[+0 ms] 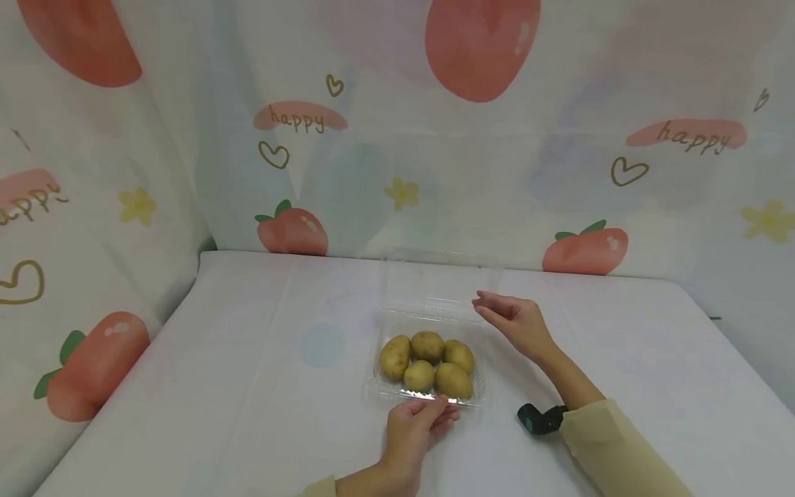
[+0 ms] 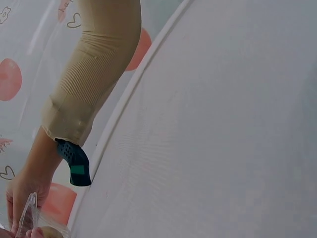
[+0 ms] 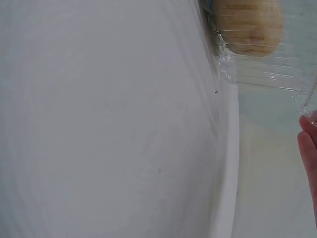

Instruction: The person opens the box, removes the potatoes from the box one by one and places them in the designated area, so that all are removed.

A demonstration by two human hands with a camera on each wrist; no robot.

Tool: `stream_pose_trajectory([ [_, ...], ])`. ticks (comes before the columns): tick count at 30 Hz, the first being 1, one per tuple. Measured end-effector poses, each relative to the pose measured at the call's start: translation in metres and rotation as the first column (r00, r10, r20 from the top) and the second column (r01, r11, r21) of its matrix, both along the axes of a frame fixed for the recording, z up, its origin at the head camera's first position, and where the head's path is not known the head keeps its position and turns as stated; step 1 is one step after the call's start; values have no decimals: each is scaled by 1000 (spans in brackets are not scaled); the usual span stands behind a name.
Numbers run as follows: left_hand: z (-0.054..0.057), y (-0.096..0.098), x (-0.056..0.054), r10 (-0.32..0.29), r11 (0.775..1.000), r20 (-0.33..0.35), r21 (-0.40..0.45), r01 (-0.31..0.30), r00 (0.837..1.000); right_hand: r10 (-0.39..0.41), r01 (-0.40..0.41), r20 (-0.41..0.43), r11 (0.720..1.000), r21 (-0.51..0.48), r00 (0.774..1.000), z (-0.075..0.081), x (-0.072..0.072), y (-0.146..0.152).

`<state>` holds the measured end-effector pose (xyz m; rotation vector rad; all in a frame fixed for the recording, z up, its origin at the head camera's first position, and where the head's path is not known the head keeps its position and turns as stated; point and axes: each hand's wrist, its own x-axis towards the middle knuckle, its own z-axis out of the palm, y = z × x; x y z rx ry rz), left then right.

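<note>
A clear plastic clamshell box (image 1: 373, 386) lies with its lid raised and holds several yellow-brown potatoes (image 1: 427, 346). My left hand (image 1: 413, 438) pinches the box's front rim, thumb on top and fingers below. At the right edge of the transparent lid (image 1: 428, 279), my right hand (image 1: 512, 319) holds the plastic between thumb and fingers. In the right wrist view, the fingers (image 3: 308, 144) meet the plastic edge, with one potato (image 3: 250, 27) seen through the box wall. Most of the left hand lies outside the left wrist view.
A white cloth (image 1: 261, 386) covers the table. Behind it hangs a printed curtain (image 1: 360, 179) with peaches, hearts and lettering. A black wrist-worn device (image 1: 540, 419) sticks out by the right cuff, just above the cloth.
</note>
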<state>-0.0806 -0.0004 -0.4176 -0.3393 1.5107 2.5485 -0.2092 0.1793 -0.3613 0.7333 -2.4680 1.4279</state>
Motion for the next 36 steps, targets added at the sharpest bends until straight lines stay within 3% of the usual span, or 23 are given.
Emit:
stream_pose_trajectory([
  [15, 2, -38, -4, -11, 997, 40, -75, 14, 999, 11, -10, -28, 999, 47, 1000, 1, -5, 5],
  [29, 1, -57, -3, 13, 999, 40, -46, -12, 999, 49, -48, -31, 998, 52, 998, 2, -8, 1],
  [36, -1, -67, -4, 43, 998, 18, -37, -43, 999, 43, -42, -38, 999, 29, 998, -14, -21, 7],
])
